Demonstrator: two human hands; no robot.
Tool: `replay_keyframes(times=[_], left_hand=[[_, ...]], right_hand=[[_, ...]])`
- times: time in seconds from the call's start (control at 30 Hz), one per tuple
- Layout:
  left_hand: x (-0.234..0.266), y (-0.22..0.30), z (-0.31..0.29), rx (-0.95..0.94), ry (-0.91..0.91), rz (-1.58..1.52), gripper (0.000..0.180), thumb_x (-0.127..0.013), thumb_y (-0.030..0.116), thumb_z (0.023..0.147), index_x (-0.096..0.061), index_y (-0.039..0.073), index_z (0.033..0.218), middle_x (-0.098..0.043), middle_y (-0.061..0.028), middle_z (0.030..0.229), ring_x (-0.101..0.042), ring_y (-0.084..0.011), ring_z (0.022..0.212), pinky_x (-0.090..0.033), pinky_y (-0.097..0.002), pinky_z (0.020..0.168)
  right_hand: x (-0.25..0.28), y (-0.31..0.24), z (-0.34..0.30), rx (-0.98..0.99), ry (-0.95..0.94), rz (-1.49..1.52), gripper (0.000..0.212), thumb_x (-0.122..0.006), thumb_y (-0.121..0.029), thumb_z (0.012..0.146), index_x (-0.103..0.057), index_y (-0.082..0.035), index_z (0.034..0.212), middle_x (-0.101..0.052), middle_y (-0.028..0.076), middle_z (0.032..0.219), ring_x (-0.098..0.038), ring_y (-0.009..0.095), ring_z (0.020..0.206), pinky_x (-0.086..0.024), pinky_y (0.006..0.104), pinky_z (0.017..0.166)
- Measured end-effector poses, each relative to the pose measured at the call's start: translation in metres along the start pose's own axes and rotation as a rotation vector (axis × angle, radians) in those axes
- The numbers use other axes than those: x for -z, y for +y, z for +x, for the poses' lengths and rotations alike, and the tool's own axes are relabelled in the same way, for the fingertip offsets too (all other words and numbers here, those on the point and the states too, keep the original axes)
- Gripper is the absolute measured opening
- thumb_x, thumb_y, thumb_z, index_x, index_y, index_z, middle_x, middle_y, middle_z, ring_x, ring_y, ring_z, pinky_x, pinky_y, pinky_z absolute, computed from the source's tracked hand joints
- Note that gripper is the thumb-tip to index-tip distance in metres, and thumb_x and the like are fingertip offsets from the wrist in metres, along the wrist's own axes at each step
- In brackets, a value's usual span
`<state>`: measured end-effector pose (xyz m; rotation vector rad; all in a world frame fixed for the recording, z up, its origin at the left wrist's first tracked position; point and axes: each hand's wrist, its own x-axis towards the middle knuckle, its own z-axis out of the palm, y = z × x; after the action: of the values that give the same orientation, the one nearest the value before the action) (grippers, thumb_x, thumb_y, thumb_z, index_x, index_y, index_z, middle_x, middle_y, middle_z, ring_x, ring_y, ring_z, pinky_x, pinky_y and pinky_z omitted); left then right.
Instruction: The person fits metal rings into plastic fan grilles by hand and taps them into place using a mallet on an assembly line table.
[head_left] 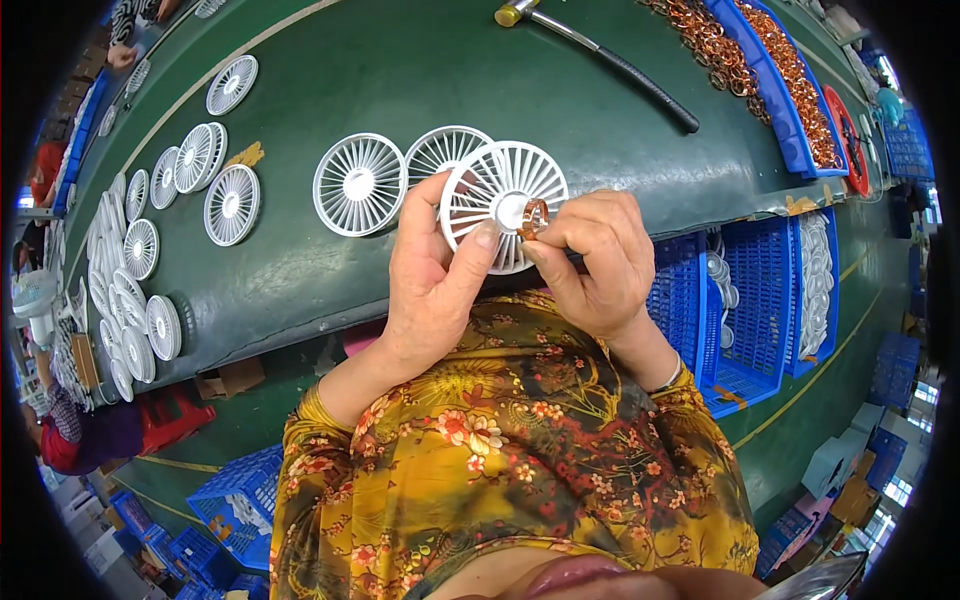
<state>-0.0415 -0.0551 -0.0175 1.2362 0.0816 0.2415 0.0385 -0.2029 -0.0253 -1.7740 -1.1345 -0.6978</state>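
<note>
My left hand [428, 278] grips a white round plastic grille [520, 165] with radiating spokes and a solid hub, tilted up in front of me. My right hand [604, 262] pinches a shiny copper-coloured ring [535, 218] between thumb and fingers, right at the hub; whether the two touch is hard to tell. Behind them on the green tabletop, another white grille [360, 186] lies flat, and a second one [445, 146] is partly covered by the held grille.
A hammer [610, 62] lies at the far side. Copper rings [712, 45] are heaped beside a blue tray [765, 85] full of them. More grilles [232, 205] spread leftward into a pile [118, 290]. Blue crates [745, 290] stand below the table's right edge. Another person's hand [122, 56] shows far left.
</note>
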Motion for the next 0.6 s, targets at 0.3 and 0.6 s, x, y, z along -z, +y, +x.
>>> replay_keyframes(times=[0.3, 0.6], left_hand=[[0.001, -0.007, -0.005, -0.031, -0.020, -0.020, 0.038, -0.052, 0.004, 0.094, -0.034, 0.001, 0.128, -0.053, -0.0089, 0.115, -0.054, -0.0136, 0.105, -0.046, -0.0293, 0.090], [0.001, -0.012, -0.002, -0.008, 0.040, 0.043, 0.028, -0.051, 0.009, 0.097, -0.040, 0.000, 0.121, -0.055, -0.0070, 0.109, -0.053, -0.0101, 0.098, -0.045, -0.0266, 0.087]], right_hand=[[-0.009, -0.002, -0.005, -0.010, -0.022, -0.059, 0.024, -0.076, -0.006, 0.068, -0.060, -0.007, 0.086, -0.059, 0.005, 0.083, -0.057, 0.023, 0.072, -0.044, 0.0343, 0.063], [-0.008, -0.002, -0.008, -0.016, -0.093, -0.085, 0.027, -0.074, -0.005, 0.069, -0.060, -0.006, 0.092, -0.059, 0.005, 0.086, -0.057, 0.023, 0.075, -0.043, 0.0350, 0.065]])
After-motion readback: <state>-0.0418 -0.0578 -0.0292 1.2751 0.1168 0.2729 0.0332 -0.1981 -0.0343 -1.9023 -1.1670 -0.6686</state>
